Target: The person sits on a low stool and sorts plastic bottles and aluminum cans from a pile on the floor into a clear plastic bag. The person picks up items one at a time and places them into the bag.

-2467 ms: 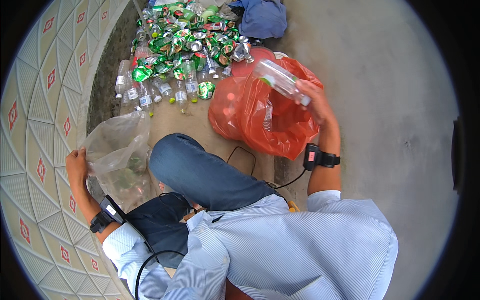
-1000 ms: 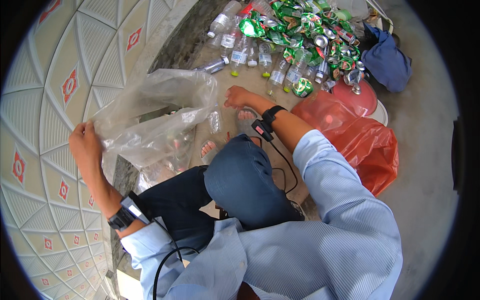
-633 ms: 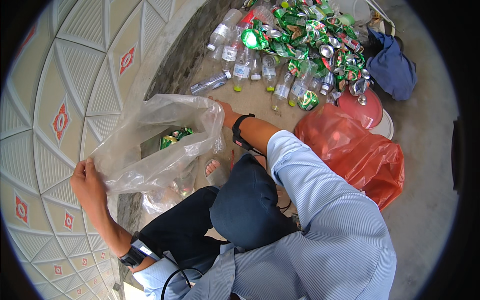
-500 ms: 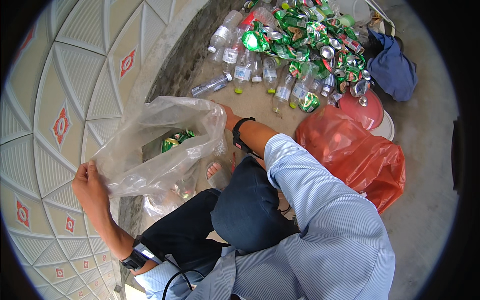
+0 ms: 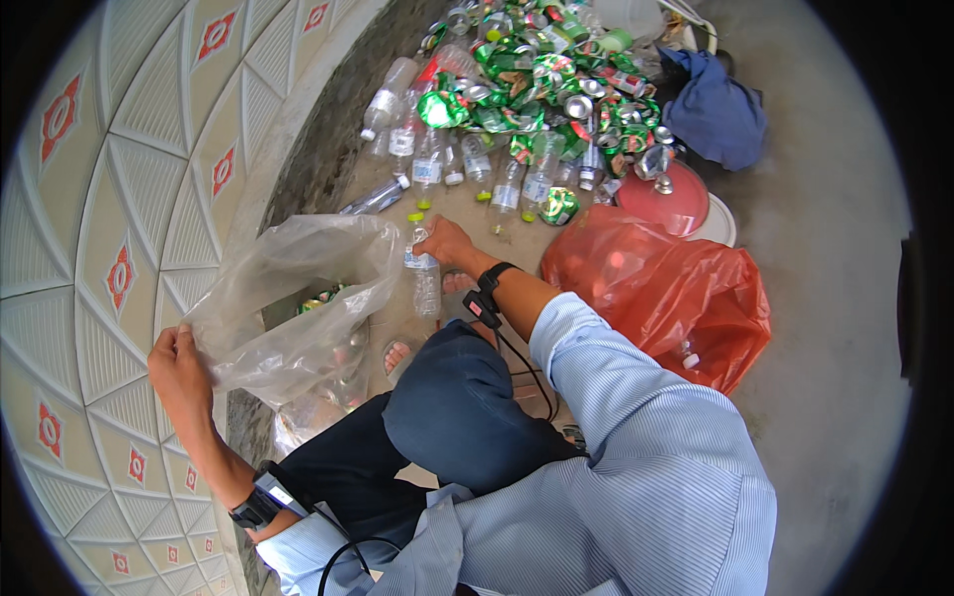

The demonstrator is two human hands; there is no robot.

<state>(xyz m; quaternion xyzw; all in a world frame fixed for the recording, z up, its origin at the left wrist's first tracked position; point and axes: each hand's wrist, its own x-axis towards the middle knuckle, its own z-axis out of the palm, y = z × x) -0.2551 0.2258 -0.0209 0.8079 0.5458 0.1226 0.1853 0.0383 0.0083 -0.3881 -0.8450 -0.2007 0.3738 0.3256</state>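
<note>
My left hand (image 5: pixel 181 370) pinches the near-left rim of a clear plastic bag (image 5: pixel 343 243), whose mouth gapes upward. Crushed green cans (image 5: pixel 323 298) show inside it, and more contents blur through its lower wall. Just right of the bag, my right hand (image 5: pixel 447 244) grips a clear plastic bottle (image 5: pixel 427 288) near its label. The bottle stands upright in the view, its yellow-green cap at the top, apart from the bag's rim.
Beyond my hands lie a heap of crushed cans (image 5: pixel 556 74) and several loose bottles (image 5: pixel 427 164). At right are a red plastic bag (image 5: pixel 686 298), a red lid (image 5: pixel 664 199) and a dark blue cloth (image 5: pixel 717 109). A tiled wall (image 5: pixel 119 199) runs along the left.
My right hand has come away from the bag's right rim, and the bottle it holds now shows plainly. The bag's mouth has narrowed. My left hand keeps its pinch.
</note>
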